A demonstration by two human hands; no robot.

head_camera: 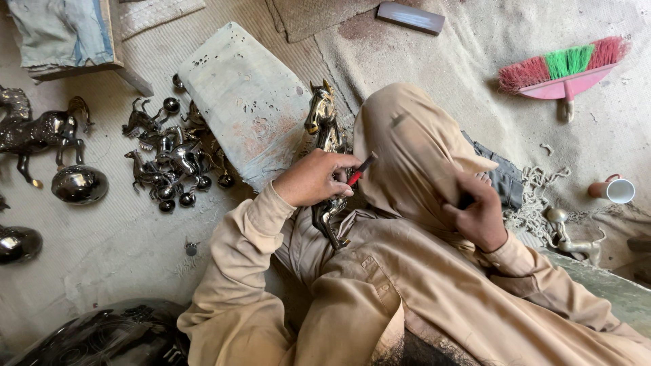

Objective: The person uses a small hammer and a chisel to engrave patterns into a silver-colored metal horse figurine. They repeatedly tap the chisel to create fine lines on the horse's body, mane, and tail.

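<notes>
My left hand point(313, 179) is closed around the body of a brass horse figurine point(321, 114), which stands upright between my knees. The horse's head rises above the hand and its legs hang below. A thin red and black tool point(361, 169) sticks out from the same hand's fingers, pointing toward my raised knee. My right hand point(478, 215) rests curled against the tan cloth of that knee, with something small and dark under its fingertips. What that is I cannot tell.
A worn stone slab point(247, 102) lies just beyond the horse. Left of it are a heap of small dark horse figurines point(169, 157), a larger horse point(41, 130) and dark metal balls point(79, 184). A pink brush point(563, 73), a white cup point(616, 190) and a silvery figurine point(573, 238) lie at right.
</notes>
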